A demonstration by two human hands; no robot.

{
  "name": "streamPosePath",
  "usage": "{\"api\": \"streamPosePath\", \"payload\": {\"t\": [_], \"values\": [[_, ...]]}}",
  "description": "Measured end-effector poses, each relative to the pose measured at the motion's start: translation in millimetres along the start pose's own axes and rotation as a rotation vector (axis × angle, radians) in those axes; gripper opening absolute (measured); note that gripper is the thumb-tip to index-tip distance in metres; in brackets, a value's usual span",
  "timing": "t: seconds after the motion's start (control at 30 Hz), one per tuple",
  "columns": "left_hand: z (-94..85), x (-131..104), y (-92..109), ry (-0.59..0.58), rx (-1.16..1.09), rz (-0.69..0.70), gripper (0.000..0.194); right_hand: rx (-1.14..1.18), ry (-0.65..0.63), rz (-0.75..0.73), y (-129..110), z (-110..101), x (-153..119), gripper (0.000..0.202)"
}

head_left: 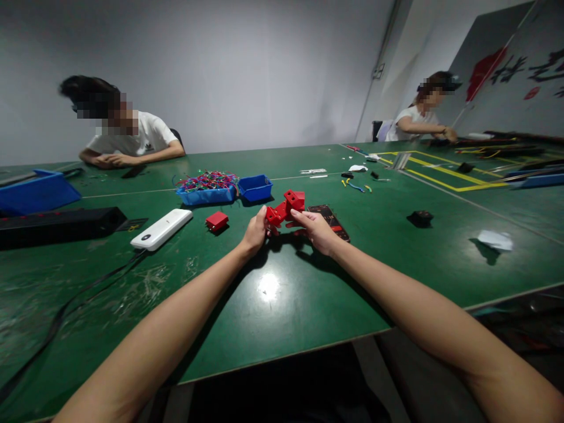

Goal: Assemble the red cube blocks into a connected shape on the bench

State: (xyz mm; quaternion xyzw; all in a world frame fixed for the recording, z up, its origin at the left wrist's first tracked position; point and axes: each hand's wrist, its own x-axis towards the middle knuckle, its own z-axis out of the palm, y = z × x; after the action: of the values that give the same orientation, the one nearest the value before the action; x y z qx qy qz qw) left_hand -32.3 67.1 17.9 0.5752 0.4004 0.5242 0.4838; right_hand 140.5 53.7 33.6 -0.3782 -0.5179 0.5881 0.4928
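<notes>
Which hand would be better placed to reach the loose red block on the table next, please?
The left hand, I'd judge: the loose red block lies to its left, while the right hand is farther off. Both hold red parts, so the left might need to let go first.

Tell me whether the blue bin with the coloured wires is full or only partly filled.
Full: the coloured wires are heaped above the rim of the blue bin.
</notes>
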Motion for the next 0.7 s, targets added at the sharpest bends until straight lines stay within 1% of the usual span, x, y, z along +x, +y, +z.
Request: {"api": "streamPosePath", "payload": {"t": [0.13,0.23,0.33,0.47,0.6,0.7], "values": [[0.6,1.9,1.9,0.029,-0.126,-0.055,0.047,-0.024,-0.004,0.015,-0.8,0.3,-1.2,0.041],[1.1,2.3,2.6,0.062,-0.151,-0.075,0.048,-0.046,-0.019,0.031,-2.5,2.0,-3.0,0.042],[2.1,2.1,2.4,0.121,-0.093,-0.045,0.052,-0.063,-0.031,0.055,-3.8,4.2,-4.5,0.042],[3.7,1.0,2.7,0.183,0.007,-0.005,0.057,-0.088,-0.014,0.082,-3.1,5.2,-4.3,0.040],[3.9,0.2,3.2,0.191,0.038,0.003,0.059,-0.118,0.022,0.101,-2.7,4.6,-3.5,0.037],[3.7,-0.8,4.0,0.182,0.041,0.004,0.060,-0.159,0.032,0.060,-3.7,4.5,-4.5,0.037]]}}
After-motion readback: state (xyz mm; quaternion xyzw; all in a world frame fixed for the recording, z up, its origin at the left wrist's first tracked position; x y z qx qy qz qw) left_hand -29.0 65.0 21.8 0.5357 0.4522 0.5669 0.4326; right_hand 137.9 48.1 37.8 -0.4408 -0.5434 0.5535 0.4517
